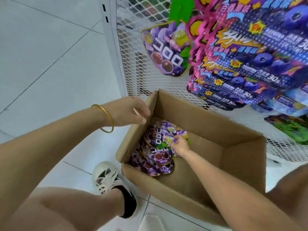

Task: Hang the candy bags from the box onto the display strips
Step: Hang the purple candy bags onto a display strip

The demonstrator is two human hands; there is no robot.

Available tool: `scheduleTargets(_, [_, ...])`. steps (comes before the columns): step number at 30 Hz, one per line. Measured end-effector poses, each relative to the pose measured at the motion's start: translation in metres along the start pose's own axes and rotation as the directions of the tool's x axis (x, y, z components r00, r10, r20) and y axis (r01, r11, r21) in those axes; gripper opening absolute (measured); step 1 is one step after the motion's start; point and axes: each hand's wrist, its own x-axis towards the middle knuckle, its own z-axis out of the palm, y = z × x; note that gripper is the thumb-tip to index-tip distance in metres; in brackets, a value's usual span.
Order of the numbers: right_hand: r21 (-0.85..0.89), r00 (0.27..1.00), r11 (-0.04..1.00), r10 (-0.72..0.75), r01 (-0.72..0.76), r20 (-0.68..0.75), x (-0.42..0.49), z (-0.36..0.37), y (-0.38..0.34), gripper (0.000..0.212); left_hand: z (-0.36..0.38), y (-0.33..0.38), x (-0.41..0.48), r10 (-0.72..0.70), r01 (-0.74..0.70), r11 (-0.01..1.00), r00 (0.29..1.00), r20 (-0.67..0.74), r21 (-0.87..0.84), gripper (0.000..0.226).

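Observation:
An open cardboard box [233, 139] stands on the floor below the display. A pile of several purple grape candy bags [155, 155] lies in its left part. My right hand [179, 145] reaches down into the box and pinches the top edge of the uppermost bag [157, 135]. My left hand [131, 111], with a gold bangle on its wrist, rests on the box's upright left flap, fingers bent over its edge. One identical purple bag [166, 50] hangs on the green display strip [180, 9] in front of the white mesh panel.
The white mesh panel [146, 77] rises behind the box. Several purple-blue snack bags [250, 55] hang to the right, with pale blue bags [286, 104] and a green bag [291, 127] lower down. My shoe [108, 179] stands left of the box on the tiled floor.

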Motion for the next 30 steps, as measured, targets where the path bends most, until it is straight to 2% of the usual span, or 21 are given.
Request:
scheduleTargets(2, [0.194, 0.988, 0.968, 0.156, -0.157, 0.021, 0.013, 0.017, 0.003, 0.055, -0.001, -0.007, 0.001, -0.024, 0.025, 0.999, 1.0, 0.005, -0.028, 0.016])
scheduleTargets(4, [0.392, 0.954, 0.874, 0.298, -0.289, 0.039, 0.024, 0.033, 0.004, 0.058, -0.001, -0.014, 0.001, -0.048, 0.048, 0.998, 0.999, 0.011, -0.045, 0.015])
scheduleTargets(6, [0.461, 0.936, 0.831, 0.353, -0.311, -0.006, 0.039, 0.046, 0.011, 0.063, -0.001, -0.019, 0.002, -0.073, 0.074, 0.995, 0.997, 0.022, -0.062, 0.014])
scheduleTargets(8, [0.511, 0.914, 0.783, 0.405, -0.355, 0.013, 0.055, 0.055, 0.019, 0.066, -0.001, -0.022, 0.004, -0.087, 0.089, 0.993, 0.996, 0.034, -0.073, 0.015])
scheduleTargets(10, [0.598, 0.89, 0.704, 0.455, -0.384, 0.036, 0.061, 0.057, 0.019, 0.057, -0.001, -0.023, 0.006, -0.089, 0.092, 0.993, 0.995, 0.037, -0.08, 0.015])
scheduleTargets(12, [0.584, 0.886, 0.719, 0.463, -0.377, 0.001, 0.062, 0.052, 0.018, 0.036, -0.003, -0.022, 0.008, -0.09, 0.092, 0.991, 0.996, 0.025, -0.093, 0.014])
scheduleTargets(14, [0.486, 0.889, 0.8, 0.448, -0.35, -0.098, 0.065, 0.05, 0.02, 0.027, -0.006, -0.022, 0.011, -0.095, 0.095, 0.99, 0.995, 0.006, -0.104, 0.015])
scheduleTargets(17, [0.376, 0.898, 0.878, 0.391, -0.297, -0.202, 0.069, 0.046, 0.021, 0.025, -0.01, -0.019, 0.015, -0.101, 0.099, 0.989, 0.995, -0.009, -0.109, 0.016])
scheduleTargets(20, [0.296, 0.898, 0.879, 0.423, -0.375, -0.117, 0.071, 0.036, 0.017, 0.039, -0.011, -0.016, 0.018, -0.085, 0.082, 0.991, 0.996, -0.018, -0.107, 0.016])
scheduleTargets(22, [0.347, 0.926, 0.879, 0.372, -0.327, -0.069, 0.072, 0.03, 0.012, 0.033, -0.012, -0.014, 0.02, -0.069, 0.066, 0.993, 0.997, -0.027, -0.098, 0.016])
scheduleTargets(24, [0.501, 0.948, 0.837, 0.305, -0.221, -0.092, 0.059, 0.026, 0.003, 0.027, -0.013, -0.011, 0.022, -0.057, 0.054, 0.995, 0.998, -0.035, -0.081, 0.017])
scheduleTargets(25, [0.551, 0.969, 0.821, 0.231, -0.149, -0.082, 0.045, 0.022, -0.006, 0.024, -0.013, -0.009, 0.022, -0.051, 0.049, 0.997, 0.998, -0.037, -0.06, 0.018])
scheduleTargets(27, [0.562, 0.999, 0.827, -0.013, 0.031, -0.036, 0.018, 0.009, -0.024, 0.009, -0.014, -0.003, 0.022, -0.032, 0.033, 0.999, 0.998, -0.049, 0.028, 0.019])
scheduleTargets(30, [0.426, 0.952, 0.856, -0.303, 0.294, -0.048, -0.02, -0.025, -0.053, 0.012, -0.011, 0.011, 0.023, 0.042, -0.025, 0.968, 0.997, -0.061, 0.251, 0.032])
